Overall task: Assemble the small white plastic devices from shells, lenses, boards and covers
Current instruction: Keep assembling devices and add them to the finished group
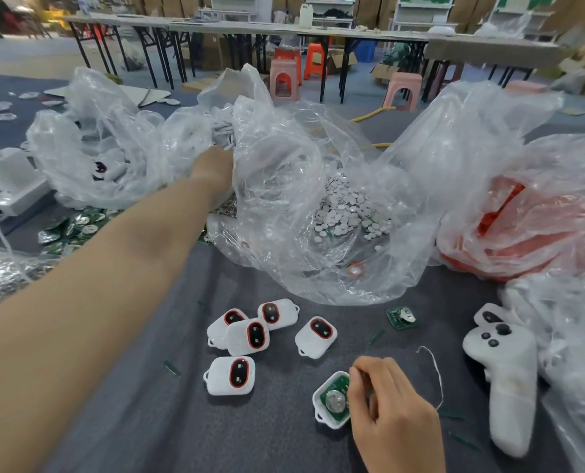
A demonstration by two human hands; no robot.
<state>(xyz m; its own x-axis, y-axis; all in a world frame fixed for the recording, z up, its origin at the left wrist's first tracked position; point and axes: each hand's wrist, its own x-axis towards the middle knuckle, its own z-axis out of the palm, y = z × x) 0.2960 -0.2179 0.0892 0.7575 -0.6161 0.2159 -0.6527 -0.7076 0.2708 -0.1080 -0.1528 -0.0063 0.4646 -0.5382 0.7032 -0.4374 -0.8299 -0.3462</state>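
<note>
Head view: on the grey worktop (147, 421), five finished devices (250, 336) lie in a loose cluster. Just right of them and nearer you, your right hand (390, 411) curls its fingers (369, 377) round the rim of an open white shell (319, 404) with a green board (338, 390) seated inside. Well beyond the devices, your left hand (216, 165) is inside a crumpled clear bag (284, 131). The plastic hides its fingers, so you cannot tell how they lie. Small white discs (345, 209) lie heaped beyond the devices to the right, and a loose board (401, 317) lies on the worktop right of them.
</note>
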